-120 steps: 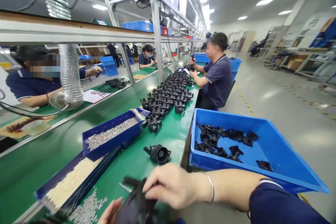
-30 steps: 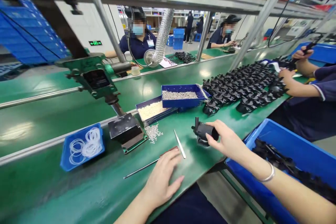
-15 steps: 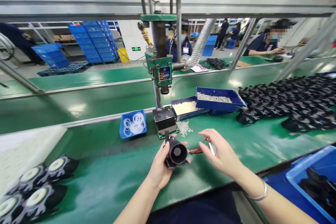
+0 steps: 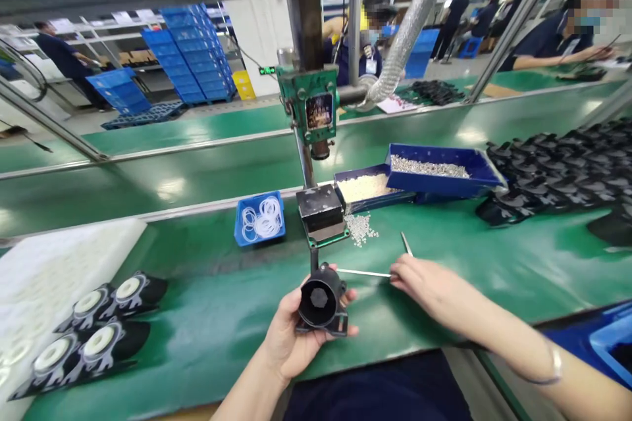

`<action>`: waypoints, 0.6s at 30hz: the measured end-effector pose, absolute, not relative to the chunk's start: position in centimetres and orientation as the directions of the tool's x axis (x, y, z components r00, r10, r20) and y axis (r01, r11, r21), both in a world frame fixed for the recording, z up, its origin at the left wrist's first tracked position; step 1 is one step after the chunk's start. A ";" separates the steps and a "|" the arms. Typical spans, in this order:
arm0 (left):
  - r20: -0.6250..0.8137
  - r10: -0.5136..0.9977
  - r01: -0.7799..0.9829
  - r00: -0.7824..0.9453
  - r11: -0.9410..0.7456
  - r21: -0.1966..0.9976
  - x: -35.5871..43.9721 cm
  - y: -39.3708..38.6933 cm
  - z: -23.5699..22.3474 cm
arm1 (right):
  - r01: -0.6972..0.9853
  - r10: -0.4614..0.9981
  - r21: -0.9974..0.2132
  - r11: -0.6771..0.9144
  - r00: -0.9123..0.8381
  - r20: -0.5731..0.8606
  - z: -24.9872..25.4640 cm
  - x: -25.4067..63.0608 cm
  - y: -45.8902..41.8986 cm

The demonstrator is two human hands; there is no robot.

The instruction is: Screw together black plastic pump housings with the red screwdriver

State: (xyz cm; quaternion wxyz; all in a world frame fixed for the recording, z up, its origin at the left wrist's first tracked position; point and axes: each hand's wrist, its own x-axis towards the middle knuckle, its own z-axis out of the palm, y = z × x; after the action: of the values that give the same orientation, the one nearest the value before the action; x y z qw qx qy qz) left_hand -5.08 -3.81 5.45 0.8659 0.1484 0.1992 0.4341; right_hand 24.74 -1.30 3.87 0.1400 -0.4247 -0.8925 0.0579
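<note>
My left hand is wrapped round a black plastic horn-shaped housing, its round opening facing me, just above the green bench. My right hand lies on the bench to the right, fingers closed on the handle end of a thin metal rod tool that points left toward the housing. Metal tweezers lie just beyond that hand. A small pile of loose silver screws sits in front of the press base.
A green hand press stands ahead. A blue tray of white rings is at its left, trays of white pellets and screws at its right. Black housings crowd the right. Several parts with white discs lie left. Other workers sit across.
My view swung left from the blue bin to the press. The housing passed from my right hand to my left, and my right hand took hold of the rod tool.
</note>
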 end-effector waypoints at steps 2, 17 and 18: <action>-0.316 0.827 -0.710 0.466 0.562 0.424 -5.4 -4.1 5.8 | 0.769 0.813 -0.264 0.582 -0.543 0.210 4.8 26.8 -2.1; -0.329 0.756 -0.481 0.565 0.626 0.614 -4.5 -1.8 5.4 | 0.556 0.915 -0.828 -0.072 -0.293 -0.277 7.4 31.2 -5.5; -0.351 0.753 -0.466 0.557 0.633 0.618 -4.3 -1.7 5.3 | 0.551 0.908 -0.828 -0.103 -0.288 -0.305 7.3 31.4 -5.7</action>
State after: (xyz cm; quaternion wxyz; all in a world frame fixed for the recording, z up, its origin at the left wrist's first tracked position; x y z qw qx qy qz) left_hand -4.29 -1.73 5.27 0.8505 0.2350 0.3053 0.3581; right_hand 31.36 -5.65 7.35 0.1859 -0.5671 -0.6433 0.4796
